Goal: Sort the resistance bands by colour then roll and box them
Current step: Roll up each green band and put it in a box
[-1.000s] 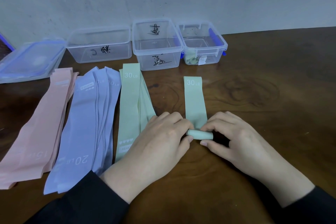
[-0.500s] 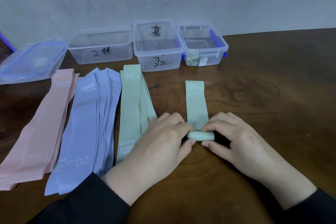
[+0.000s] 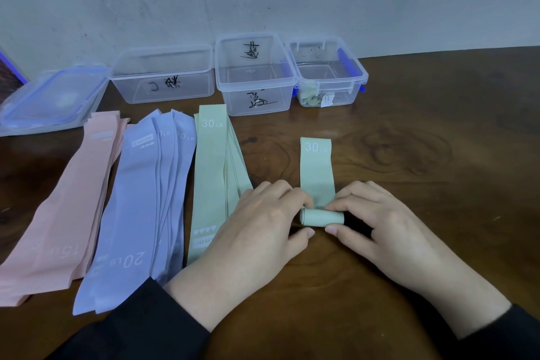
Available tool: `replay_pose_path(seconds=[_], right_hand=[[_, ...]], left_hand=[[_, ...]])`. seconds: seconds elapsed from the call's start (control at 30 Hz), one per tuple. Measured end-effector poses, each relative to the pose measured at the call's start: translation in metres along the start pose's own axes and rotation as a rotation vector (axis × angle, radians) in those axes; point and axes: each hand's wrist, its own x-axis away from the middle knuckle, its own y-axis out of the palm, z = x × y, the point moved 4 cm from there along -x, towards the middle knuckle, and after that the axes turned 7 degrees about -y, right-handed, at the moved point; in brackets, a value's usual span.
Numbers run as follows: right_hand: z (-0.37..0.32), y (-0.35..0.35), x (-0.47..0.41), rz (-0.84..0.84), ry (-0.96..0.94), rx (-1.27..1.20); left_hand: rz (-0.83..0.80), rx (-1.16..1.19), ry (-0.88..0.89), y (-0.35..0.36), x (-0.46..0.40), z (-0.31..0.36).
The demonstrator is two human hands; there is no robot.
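A single green band point(image 3: 317, 172) marked 30 LB lies flat on the brown table, its near end wound into a small roll point(image 3: 321, 218). My left hand point(image 3: 257, 231) pinches the roll's left end and my right hand point(image 3: 377, 228) pinches its right end. Left of them lie three sorted piles: green bands point(image 3: 213, 175), purple bands point(image 3: 140, 207) marked 20 LB, pink bands point(image 3: 58, 213) marked 15 LB. Three clear boxes stand by the wall: a left box point(image 3: 163, 76), a middle box point(image 3: 254, 73), and a right box point(image 3: 327, 70) with a rolled green band point(image 3: 311, 99) inside.
A clear lid with blue clips point(image 3: 52, 99) lies at the back left beside the boxes. A pale wall stands right behind the boxes. Bare dark wood point(image 3: 423, 155) stretches to the right of my hands.
The roll has grown and moved a little away from me, and the flat part of the green band is shorter. Both hands travelled with it.
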Motion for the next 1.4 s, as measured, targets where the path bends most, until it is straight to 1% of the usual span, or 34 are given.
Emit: replay_pose_path(seconds=[0.3, 0.53, 1.07, 1.4], right_hand=[[0.0004, -0.0006, -0.0005, -0.004, 0.011, -0.009], [0.0001, 0.0003, -0.0004, -0.022, -0.005, -0.009], [0.0002, -0.0011, -0.001, -0.029, 0.041, -0.025], [0.0013, -0.0005, -0.0001, -0.03, 0.033, -0.023]], left_hand=[[0.031, -0.012, 0.013, 0.0004, 0.0, -0.0003], [0.021, -0.013, 0.013, -0.0003, -0.0006, -0.0008], [0.018, -0.006, 0.0, -0.0002, 0.0001, -0.0013], [0.016, -0.001, -0.008, -0.0009, -0.0004, -0.0016]])
